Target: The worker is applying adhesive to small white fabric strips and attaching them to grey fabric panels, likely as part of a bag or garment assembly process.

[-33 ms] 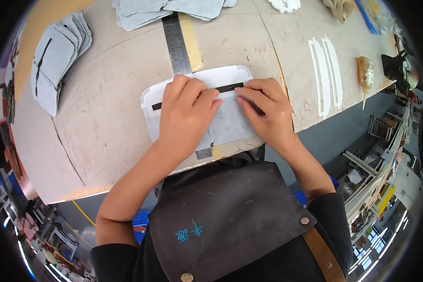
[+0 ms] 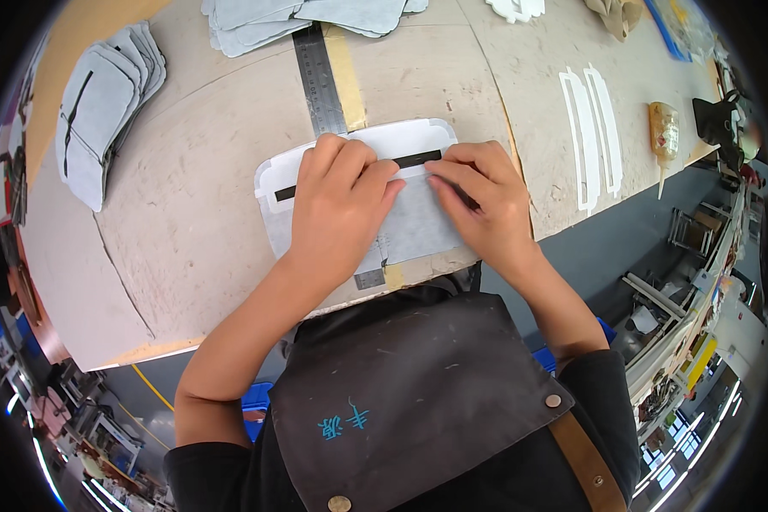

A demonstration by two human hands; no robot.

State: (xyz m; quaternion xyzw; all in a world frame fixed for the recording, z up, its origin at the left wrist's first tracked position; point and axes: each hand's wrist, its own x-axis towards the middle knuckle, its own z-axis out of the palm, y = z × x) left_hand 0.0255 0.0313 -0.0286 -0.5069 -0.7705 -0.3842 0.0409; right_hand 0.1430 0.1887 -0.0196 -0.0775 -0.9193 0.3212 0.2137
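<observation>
A light grey panel [image 2: 418, 226] with rounded upper corners lies on the worktable, its upper part covered by a white layer [image 2: 401, 136]. Across that layer runs a narrow black slot-like strip [image 2: 414, 160]. My left hand [image 2: 337, 196] rests over the panel's left and middle part, fingers curled and thumb against the forefinger at the strip's lower edge. Just to the right, my right hand [image 2: 486, 188] pinches the white edge below the strip between thumb and forefinger. The left fingertips are partly hidden. Under the panel passes a steel ruler [image 2: 320, 85].
Beside the ruler runs yellowish tape [image 2: 346, 81]. Stacked grey panels lie at the far left [image 2: 102, 102] and the far middle [image 2: 316, 15]. On the right are narrow white frames [image 2: 590, 136] and an amber squeeze bottle [image 2: 663, 132] near the table edge.
</observation>
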